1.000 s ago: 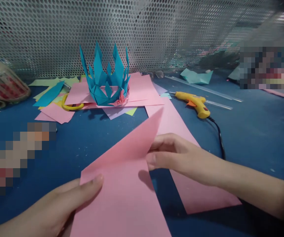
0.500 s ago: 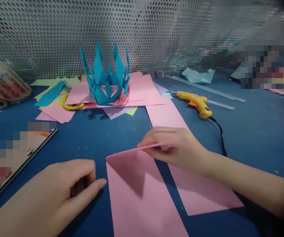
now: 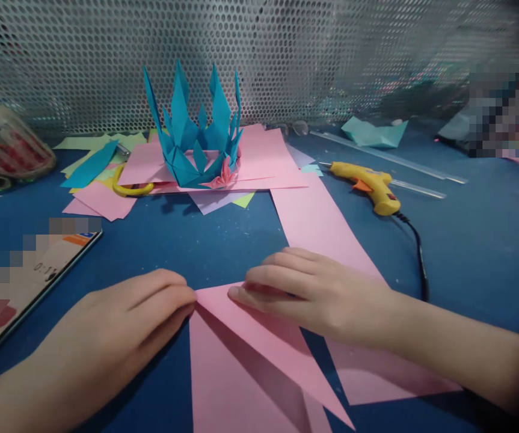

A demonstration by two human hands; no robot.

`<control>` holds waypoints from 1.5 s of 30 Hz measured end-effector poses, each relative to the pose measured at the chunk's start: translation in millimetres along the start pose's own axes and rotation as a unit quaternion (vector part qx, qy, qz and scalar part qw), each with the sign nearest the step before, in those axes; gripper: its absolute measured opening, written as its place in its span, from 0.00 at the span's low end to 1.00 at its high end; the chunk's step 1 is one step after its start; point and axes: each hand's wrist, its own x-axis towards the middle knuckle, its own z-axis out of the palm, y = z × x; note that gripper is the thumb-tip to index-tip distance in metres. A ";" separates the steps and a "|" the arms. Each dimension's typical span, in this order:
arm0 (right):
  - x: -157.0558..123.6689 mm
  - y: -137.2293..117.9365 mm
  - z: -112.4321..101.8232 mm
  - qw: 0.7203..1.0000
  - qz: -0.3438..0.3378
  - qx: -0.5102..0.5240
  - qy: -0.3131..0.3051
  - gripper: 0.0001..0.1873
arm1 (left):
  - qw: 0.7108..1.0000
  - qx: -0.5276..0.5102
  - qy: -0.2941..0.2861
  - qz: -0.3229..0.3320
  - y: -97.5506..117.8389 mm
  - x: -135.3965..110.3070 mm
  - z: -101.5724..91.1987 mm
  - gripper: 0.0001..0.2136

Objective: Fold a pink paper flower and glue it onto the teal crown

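A strip of pink paper (image 3: 227,379) lies in front of me with its far end folded over into a slanting flap. My left hand (image 3: 137,319) has its fingers pressed together at the flap's left corner, pinching the paper; its thumb is mostly hidden. On the flap's top edge, my right hand (image 3: 304,294) grips the paper, thumb tip on the fold and fingers curled beside it. The flap's free point lifts toward the lower right and casts a shadow. Under my right forearm runs a second pink strip (image 3: 326,216).
A blue folded-paper crown (image 3: 196,162) stands on pink sheets at the back. Right of it lies a yellow glue gun (image 3: 371,186) with a black cord, near clear glue sticks (image 3: 394,156). At left are a phone (image 3: 61,264), paper scraps (image 3: 106,201) and a clear jar (image 3: 11,138).
My left hand has moved up and right onto the paper's corner, its fingers closing. My right hand has shifted left and down, and the folded flap now lies lower across the strip.
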 end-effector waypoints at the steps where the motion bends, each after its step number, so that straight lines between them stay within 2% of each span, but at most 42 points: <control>1: 0.0 0.0 0.0 1.000 -0.008 0.000 -0.004 0.14 | 0.998 0.029 -0.015 0.054 -1.1 -4.5 2.2 0.13; 2: 0.0 0.0 -0.4 1.000 -0.016 -0.003 -0.009 0.14 | 0.993 0.052 -0.009 0.101 -0.5 -9.5 4.4 0.17; 3: 0.1 0.0 -1.2 1.000 -0.025 -0.006 -0.015 0.16 | 0.991 0.075 -0.013 0.112 2.2 -14.4 6.5 0.22; 5: 0.6 -0.9 -3.5 0.999 -0.042 -0.010 -0.024 0.19 | 0.992 0.094 0.006 0.082 13.2 -22.5 10.7 0.25; 9: 1.2 -6.8 -4.9 0.997 -0.062 -0.017 -0.035 0.22 | 0.993 0.051 0.069 0.078 40.9 -28.0 21.3 0.20; 12: 0.4 -13.9 -2.1 0.997 -0.042 -0.056 -0.036 0.22 | 0.992 0.052 0.084 0.080 48.8 -29.2 30.9 0.17; 15: -0.8 -22.5 -0.6 0.994 -0.010 -0.102 -0.031 0.23 | 0.990 0.069 0.092 0.081 46.2 -31.3 37.9 0.17; 18: -1.2 -31.1 -2.2 0.986 -0.012 -0.149 -0.068 0.22 | 0.986 0.083 0.118 0.087 42.7 -31.9 40.6 0.16; 21: -0.4 -36.9 -3.5 0.980 -0.006 -0.172 -0.096 0.22 | 0.986 0.088 0.118 0.074 42.0 -30.9 40.7 0.18; 27: 3.0 -38.0 -1.2 0.988 0.001 -0.143 -0.066 0.26 | 0.989 0.078 0.111 0.064 40.9 -31.8 42.0 0.22; 31: 2.1 -41.0 1.6 0.987 0.026 -0.115 -0.104 0.23 | 0.988 0.082 0.110 0.065 40.3 -32.4 45.4 0.24; 36: -1.6 -48.2 8.1 0.983 0.071 -0.108 -0.130 0.29 | 0.987 0.086 0.117 0.063 40.2 -32.5 48.3 0.24; 41: -3.0 -48.3 11.4 0.983 0.072 -0.107 -0.133 0.29 | 0.985 0.106 0.103 0.087 38.2 -34.2 47.9 0.25; 45: -2.4 -43.9 8.0 0.987 0.045 -0.101 -0.118 0.25 | 0.985 0.107 0.099 0.091 36.7 -35.4 47.2 0.24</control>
